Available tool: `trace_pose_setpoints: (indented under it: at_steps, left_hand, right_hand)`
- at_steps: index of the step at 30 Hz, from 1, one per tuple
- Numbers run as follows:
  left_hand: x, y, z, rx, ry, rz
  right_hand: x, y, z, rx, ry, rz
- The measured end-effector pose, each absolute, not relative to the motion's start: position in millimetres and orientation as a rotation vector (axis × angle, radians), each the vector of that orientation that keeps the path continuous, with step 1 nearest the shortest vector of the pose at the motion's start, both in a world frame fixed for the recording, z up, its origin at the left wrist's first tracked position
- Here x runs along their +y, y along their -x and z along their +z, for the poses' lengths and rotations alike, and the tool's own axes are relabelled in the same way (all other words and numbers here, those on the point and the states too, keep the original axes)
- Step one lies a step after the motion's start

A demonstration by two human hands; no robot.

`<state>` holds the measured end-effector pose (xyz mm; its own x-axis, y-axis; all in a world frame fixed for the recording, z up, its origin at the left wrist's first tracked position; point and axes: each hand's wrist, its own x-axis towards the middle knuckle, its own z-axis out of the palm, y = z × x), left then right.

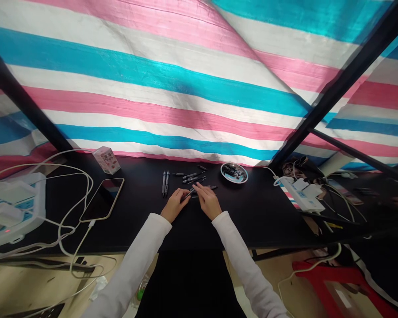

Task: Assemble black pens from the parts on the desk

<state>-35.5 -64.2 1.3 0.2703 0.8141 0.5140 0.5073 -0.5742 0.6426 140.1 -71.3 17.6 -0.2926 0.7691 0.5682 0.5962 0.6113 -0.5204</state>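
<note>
My left hand (pixel 176 205) is closed around a slim dark pen (pixel 190 191) over the black desk. The pen points up and to the right, and the fingertips of my right hand (pixel 208 200) pinch its far end. Just beyond my hands lie several loose pens and pen parts (pixel 189 177), dark and clear. Two assembled pens (pixel 165 182) rest side by side, upright in view, to the left of them. At the right, a round dish (pixel 223 173) holds a pile of small dark pen parts. My fingers partly hide the pieces beneath them.
A phone (pixel 102 199) on a charging cable lies at the left, near a small pink box (pixel 106 160). White power strips (pixel 36 194) with tangled cables stand at the far left, and another power strip (pixel 303 196) at the right. Striped sheeting (pixel 172 97) hangs behind the desk (pixel 265 216).
</note>
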Motion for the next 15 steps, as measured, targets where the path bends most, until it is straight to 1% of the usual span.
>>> trace_pose_setpoints:
  at_steps: [3, 8, 15]
  left_hand:
    - [-65.4, 38.0, 1.3, 1.151, -2.152, 1.227]
    - [-69.3, 38.9, 5.4, 1.250, -2.085, 1.123]
    - [-69.9, 38.7, 11.2, 1.293, -1.990, 1.172]
  right_hand:
    - [-88.3, -124.2, 34.2, -1.908, 0.952, 0.687]
    - [-118.3, -112.9, 79.7, -1.515, 0.812, 1.101]
    - [-156.6, -121.0, 137.2, -1.297, 0.695, 1.340]
